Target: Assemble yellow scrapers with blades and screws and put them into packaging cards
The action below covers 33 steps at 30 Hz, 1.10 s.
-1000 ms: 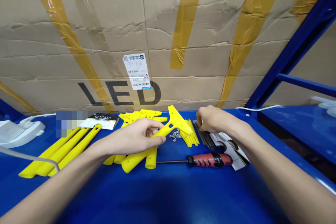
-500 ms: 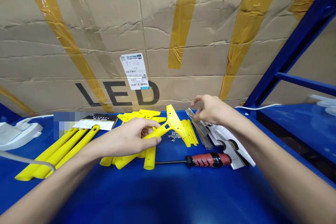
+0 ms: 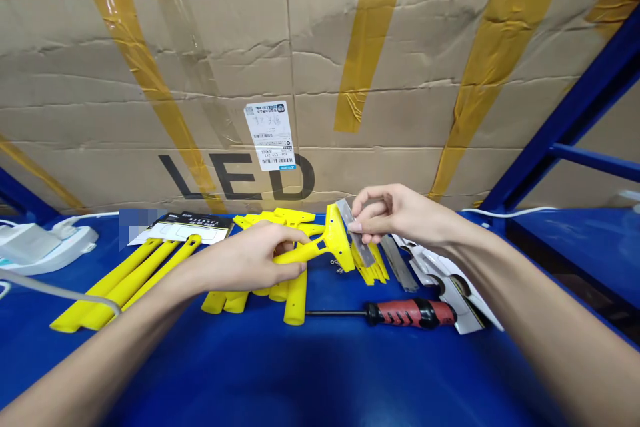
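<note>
My left hand [image 3: 265, 255] is closed round the neck of a yellow scraper head [image 3: 336, 238], its wide end turned to the right. Between the thumb and fingers of my right hand [image 3: 383, 213] is a thin metal blade [image 3: 361, 241], close beside the scraper's wide edge; whether they touch I cannot tell. Below the blade lie several yellow plastic strips [image 3: 377, 268]. More metal blades [image 3: 400, 263] rest to the right of the strips. Small screws or nuts [image 3: 337, 267] are partly hidden behind the scraper head. Other yellow scraper heads [image 3: 296, 297] lie under and behind my left hand.
A red and black screwdriver [image 3: 410, 313] lies in front. White printed cards [image 3: 463, 300] are at right. Long yellow handles [image 3: 120, 287] with a black and white card [image 3: 193, 227] lie left, near a white power strip [image 3: 70, 250]. A large cardboard box [image 3: 225, 80] stands behind.
My right hand has picked up a metal blade and brought it left to the scraper head. My left hand has turned the scraper so its wide edge faces right. The view has shifted slightly.
</note>
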Tool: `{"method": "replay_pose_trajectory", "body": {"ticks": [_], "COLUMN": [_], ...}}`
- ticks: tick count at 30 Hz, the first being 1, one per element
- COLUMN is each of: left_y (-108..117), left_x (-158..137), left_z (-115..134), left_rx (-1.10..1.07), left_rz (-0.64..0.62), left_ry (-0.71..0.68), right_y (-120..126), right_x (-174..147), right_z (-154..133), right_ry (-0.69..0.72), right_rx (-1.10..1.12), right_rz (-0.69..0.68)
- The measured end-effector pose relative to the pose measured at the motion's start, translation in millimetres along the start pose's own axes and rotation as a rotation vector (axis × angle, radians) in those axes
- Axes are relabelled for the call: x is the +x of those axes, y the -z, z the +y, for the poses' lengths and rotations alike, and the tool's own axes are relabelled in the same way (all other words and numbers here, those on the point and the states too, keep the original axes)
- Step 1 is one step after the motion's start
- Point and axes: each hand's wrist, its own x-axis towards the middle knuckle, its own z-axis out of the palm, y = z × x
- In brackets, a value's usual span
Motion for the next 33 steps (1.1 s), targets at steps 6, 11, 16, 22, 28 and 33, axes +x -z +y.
{"method": "replay_pose_trajectory", "body": {"ticks": [6,11,16,22,28,33], "left_y": [3.2,6.9,5.8,0.5,-0.3,1.9], "left_x": [-2.7,-3.4,-1.8,-0.9,-1.0,-0.7], "left_z": [-2.1,-3.9,-4.1,-1.1,-3.5,-7.0], "left_rx": [-0.025,-0.032,-0.020,0.024,0.085,0.106], "left_rz": [0.010,-0.022,0.011,0.053,0.053,0.052], "left_ry": [-0.022,-0.034,-0.034,-0.061,-0.045,-0.020], "right_y": [-5.7,-9.4,-14.9,-19.2,-19.1,-3.9], "right_x": [5.7,7.7,7.1,6.2,4.4,6.0], "right_z": [6.8,11.1,12.3,14.3,10.2,8.5], "right_ry": [-0.001,0.038,-0.007,-0.010,-0.030,-0.130], "right_rx": [-0.067,-0.018,0.016,0.026,0.031,-0.342], "right_rz": [0.070,-0.016,-0.033,0.046,0.052,0.263]}}
